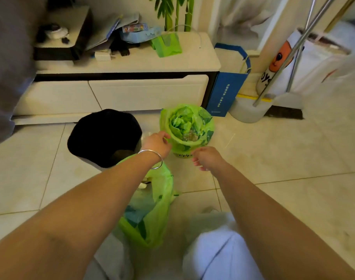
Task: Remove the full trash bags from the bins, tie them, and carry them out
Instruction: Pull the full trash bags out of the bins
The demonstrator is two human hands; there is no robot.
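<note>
Head view, small bin [183, 153]: stands on the floor [273, 158] at 12 o'clock from the person, just ahead of both hands; only its lower front shows beneath the liner.
Head view, green liner bag [187, 126]: seated in the small bin, rim folded out over the edge, mouth open, green crumpled contents and something clear visible inside.
Head view, left hand [157, 143]: fingers curled and closed at the liner rim at the bin's 9 o'clock side; appears to pinch the folded plastic, contact partly hidden.
Head view, right hand [206, 158]: loosely curled, fingers half bent, just short of the rim at the bin's 5 o'clock side; holds nothing.
Head view, second green bag [152, 209]: lies slack on the floor at 6 o'clock, between the knees, mouth open, untied.
Head view, black bin [106, 136]: at 10 o'clock, beside the small bin, interior dark.
Step in hand (judged): freeing the liner from the small bin.
Technique: peel the folded rim off at opposite sides, gather it toward centre, lift straight up.
Caution: steady the light bin so it does not rise with the bag; avoid tearing thin plastic.
</note>
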